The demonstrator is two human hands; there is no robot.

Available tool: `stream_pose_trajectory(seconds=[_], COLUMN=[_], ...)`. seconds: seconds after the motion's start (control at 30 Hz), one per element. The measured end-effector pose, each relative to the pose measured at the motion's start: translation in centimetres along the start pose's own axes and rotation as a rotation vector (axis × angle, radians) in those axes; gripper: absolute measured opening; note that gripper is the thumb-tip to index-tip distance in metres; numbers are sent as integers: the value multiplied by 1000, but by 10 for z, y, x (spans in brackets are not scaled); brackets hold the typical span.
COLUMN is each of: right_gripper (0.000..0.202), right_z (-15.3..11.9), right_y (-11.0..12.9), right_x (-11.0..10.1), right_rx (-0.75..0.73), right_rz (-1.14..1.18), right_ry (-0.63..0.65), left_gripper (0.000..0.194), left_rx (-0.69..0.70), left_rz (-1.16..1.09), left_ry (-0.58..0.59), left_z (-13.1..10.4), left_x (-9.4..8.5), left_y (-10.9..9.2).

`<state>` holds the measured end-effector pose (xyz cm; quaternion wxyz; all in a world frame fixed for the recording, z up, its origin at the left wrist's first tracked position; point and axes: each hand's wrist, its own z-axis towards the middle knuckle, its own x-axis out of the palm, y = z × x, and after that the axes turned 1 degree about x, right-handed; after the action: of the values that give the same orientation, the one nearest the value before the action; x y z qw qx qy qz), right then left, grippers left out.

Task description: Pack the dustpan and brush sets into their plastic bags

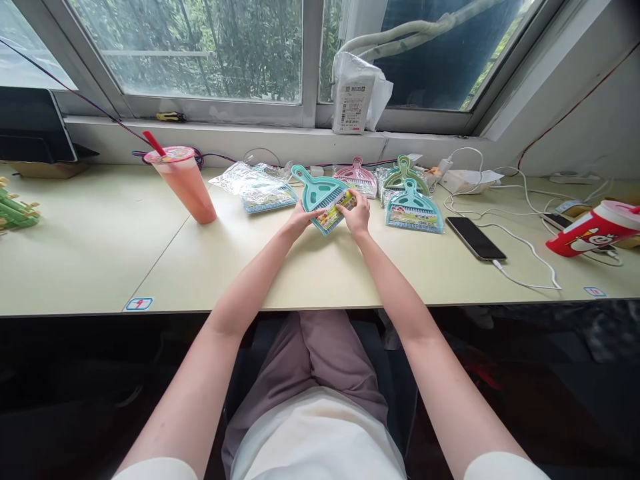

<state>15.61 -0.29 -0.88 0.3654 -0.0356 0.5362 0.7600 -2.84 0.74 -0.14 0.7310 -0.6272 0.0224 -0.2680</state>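
head view – both hands (pixel 327 215) clasp teal dustpan set (pixel 323 195)

The pale surface (pixel 100 253) carried a pink drink cup (pixel 187 187), several small dustpan sets (pixel 413 207), a black phone (pixel 475 238) and a red cup (pixel 595 230) lying on its side.

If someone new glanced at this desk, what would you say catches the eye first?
Both hands, left hand and right hand, hold a teal dustpan set at the desk's middle. Left of them stands a pink drink with a red straw. To the right lie more dustpan sets, a black phone on a white cable, and a red cup on its side.
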Motion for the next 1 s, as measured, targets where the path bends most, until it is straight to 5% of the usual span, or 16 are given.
stream_pose_trajectory(seconds=[0.3, 0.4, 0.53, 0.63, 0.8, 0.93, 1.0], right_gripper=[61, 60, 44, 29, 22, 21, 20], right_z=[-6, -7, -15, -23, -25, -23, -22], right_y=[8, 9, 15, 21, 23, 21, 20], right_x=[-3, 0, 15, 23, 23, 18, 16], right_rx=[8, 129, 372, 396, 429, 448, 458], right_rz=[33, 182, 532, 775, 872, 864, 893], right_ry=[-150, -186, 56, 225, 182, 169, 151], left_gripper=[72, 73, 75, 77, 78, 79, 84], left_rx=[54, 102, 106, 98, 57, -68, -6], left_rz=[18, 10, 24, 28, 50, 95, 202], left_ry=[-15, -6, -50, -54, -23, -178, -280], left_z=[1, 4, 5, 4, 5, 7, 4], left_x=[0, -2, -8, -12, -14, -16, -20], left_y=[-1, -2, -2, -3, -3, -7, -12])
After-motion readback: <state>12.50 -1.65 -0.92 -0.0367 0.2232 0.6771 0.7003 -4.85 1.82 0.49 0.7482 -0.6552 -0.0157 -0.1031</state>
